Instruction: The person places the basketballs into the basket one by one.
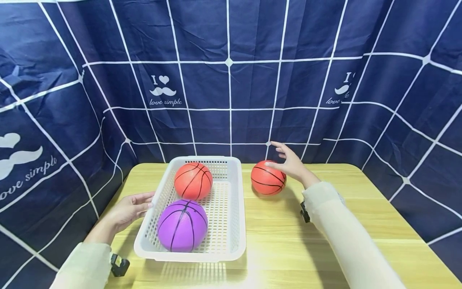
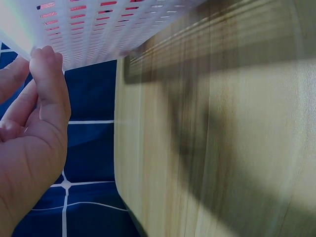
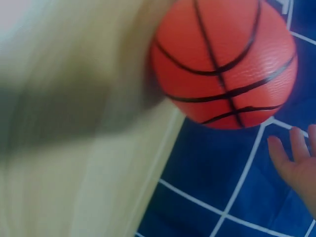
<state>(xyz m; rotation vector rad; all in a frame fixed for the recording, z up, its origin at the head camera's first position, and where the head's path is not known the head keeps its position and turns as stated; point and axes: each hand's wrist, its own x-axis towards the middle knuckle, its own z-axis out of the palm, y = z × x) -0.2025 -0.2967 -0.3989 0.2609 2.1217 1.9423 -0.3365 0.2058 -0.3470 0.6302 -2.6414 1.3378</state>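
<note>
In the head view, my left hand [image 1: 131, 208] is at the left side of a white plastic basket [image 1: 238, 216], its fingertips against the rim. The left wrist view shows those fingers [image 2: 48, 81] meeting the basket's outer edge from below. An orange toy basketball [image 1: 193, 180] and a purple toy basketball [image 1: 182, 225] sit inside the basket. To the right, another orange ball [image 1: 268, 178] rests on the table. My right hand [image 1: 291, 163] reaches over that ball, fingers spread and thumb at its upper edge; whether the thumb touches cannot be told.
A light wood table [image 1: 281, 241] carries everything, its far edge close behind the basket and the loose ball. Dark blue cloth [image 1: 252, 88] with white grid lines hangs around the back and sides. Small black devices [image 1: 304, 212] are strapped at both wrists.
</note>
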